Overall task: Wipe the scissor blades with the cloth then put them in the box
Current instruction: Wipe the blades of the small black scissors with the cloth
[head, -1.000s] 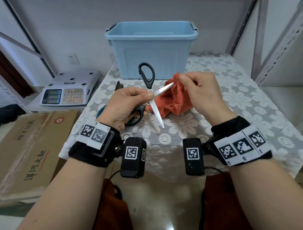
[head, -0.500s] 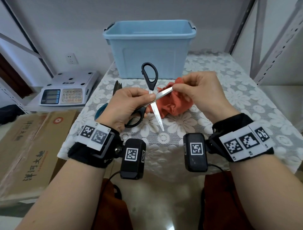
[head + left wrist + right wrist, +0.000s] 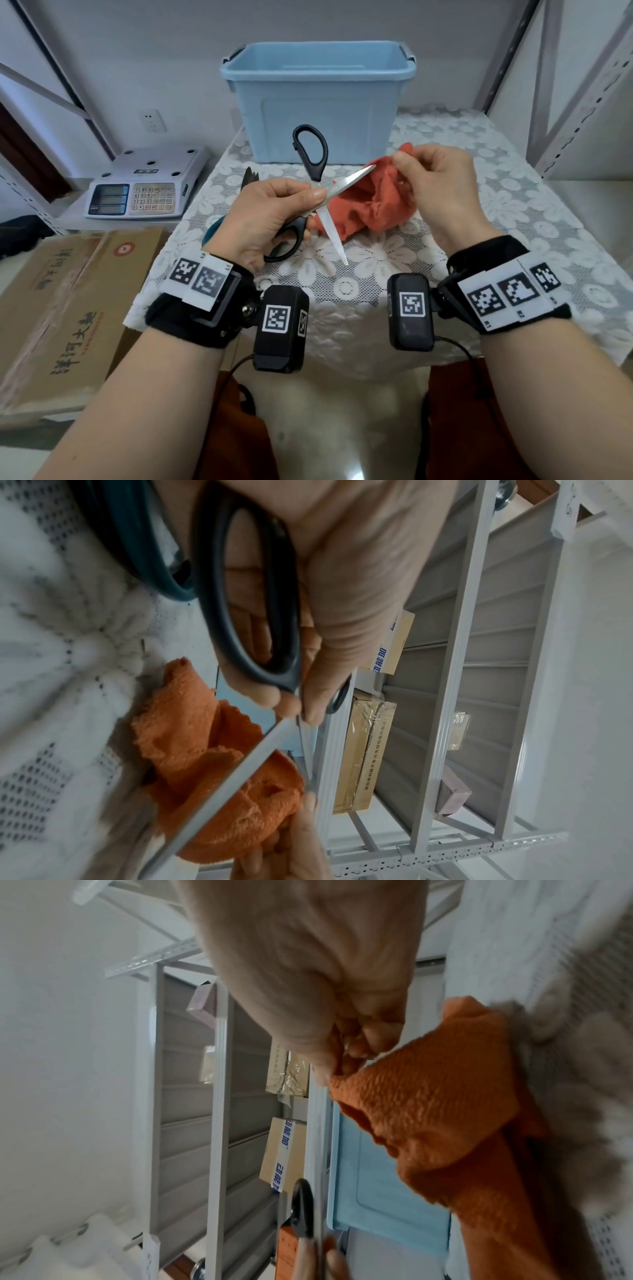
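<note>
My left hand (image 3: pixel 270 214) grips the black-handled scissors (image 3: pixel 317 195) near the pivot, fingers curled round the lower handle loop and thumb pressed on top where the blades cross. The scissors are spread open above the tabletop (image 3: pixel 496 219): one blade points toward me and down, the other slants up to the right, its tip just at the edge of the cloth (image 3: pixel 373 202). The other handle loop stands up in front of the box (image 3: pixel 318 99).

My right hand (image 3: pixel 442 185) pinches the orange cloth between thumb and fingertips, the rest of the cloth hanging bunched below, between my two hands. From the right wrist view the cloth drapes down from my pinched fingers (image 3: pixel 346 1053).

The light blue box sits open at the far side of the tabletop, beyond both hands. A second pair of scissors with a teal handle (image 3: pixel 214 228) lies on the lace covering, partly hidden behind my left hand. A weighing scale (image 3: pixel 144 185) sits off to the left, with a cardboard carton (image 3: pixel 65 308) nearer me.
</note>
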